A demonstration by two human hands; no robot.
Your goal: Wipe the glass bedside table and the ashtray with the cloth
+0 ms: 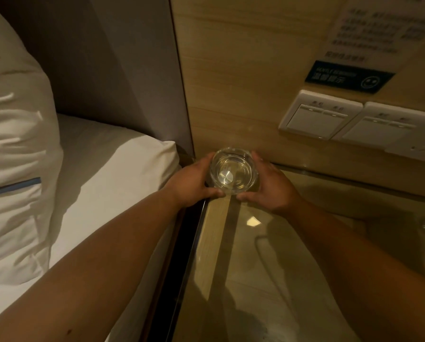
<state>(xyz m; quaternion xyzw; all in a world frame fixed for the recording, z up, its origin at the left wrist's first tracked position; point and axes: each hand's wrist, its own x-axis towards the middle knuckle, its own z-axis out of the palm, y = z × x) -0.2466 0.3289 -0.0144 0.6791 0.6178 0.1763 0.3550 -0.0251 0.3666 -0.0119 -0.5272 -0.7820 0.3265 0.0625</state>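
Cradling the clear glass ashtray [233, 172] from both sides, the left hand [191, 180] and the right hand [272, 187] each curl round its wall, thumbs meeting at the near rim and fingers wrapping the far side, so the grip is a two-handed clasp on the ashtray. It sits between the palms at the far left corner of the glass table [268, 255], close against the wooden wall panel [231, 82]; whether its base rests on the glass or is just lifted clear I cannot tell. Below and nearer than the grip the tabletop runs back toward the person, shiny with reflections. Left of the grip lies the bed [102, 174] with its white pillow [14, 149], and above and to the right are the wall switches [320, 118] and a dark sign [348, 76]. No cloth shows anywhere, so this looks like the handling of the ashtray, either setting it in place or taking it up. The next move calls for the cloth in one hand, with the other steadying the ashtray.
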